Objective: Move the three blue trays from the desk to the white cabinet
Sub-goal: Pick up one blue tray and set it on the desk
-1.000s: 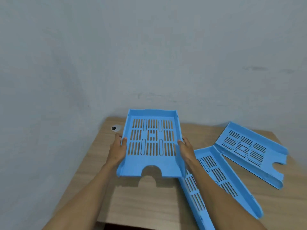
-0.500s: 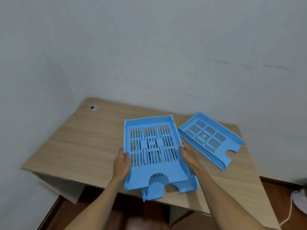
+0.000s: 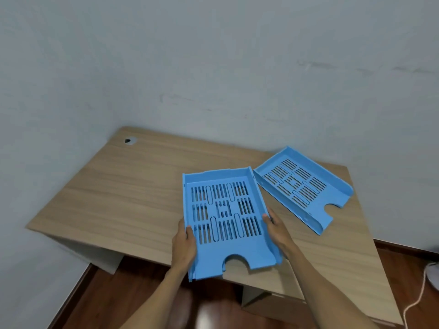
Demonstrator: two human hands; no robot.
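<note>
A slotted blue tray (image 3: 225,210) sits between my hands at the desk's front edge, its notched front jutting past the edge. My left hand (image 3: 184,243) grips its left wall and my right hand (image 3: 276,230) its right wall. A second blue rim shows just under its front left corner, so another tray seems nested beneath it. A further blue tray (image 3: 301,188) lies at an angle on the wooden desk (image 3: 118,198), just right of the held one. No white cabinet is in view.
The desk stands in a corner against grey walls, with a cable hole (image 3: 129,140) at its far left. Dark wooden floor shows below. A white cable (image 3: 418,302) and a white object (image 3: 434,274) lie on the floor at the right.
The held tray went from the desk's left to over the middle tray and now sits squarely on it. The stack has come toward the front edge, and the view has pulled back.
</note>
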